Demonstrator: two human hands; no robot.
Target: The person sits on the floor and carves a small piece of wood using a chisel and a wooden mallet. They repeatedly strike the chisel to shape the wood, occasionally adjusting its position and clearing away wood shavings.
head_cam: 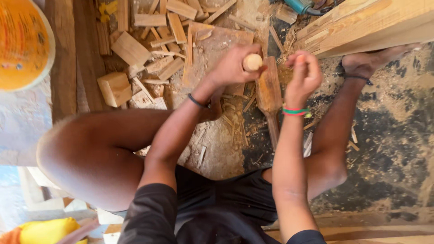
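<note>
Both hands up: left (233, 65) round wooden handle (252, 62), right (305, 74) just beside.

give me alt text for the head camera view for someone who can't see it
Seen from above, a seated person's left hand grips a round-ended wooden handle while the right hand is closed beside it, above a carved wooden piece on a floor littered with offcuts.

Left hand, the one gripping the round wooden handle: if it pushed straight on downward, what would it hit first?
Probably the carved wooden piece lying below the left hand, though depth is unclear from above.
</note>
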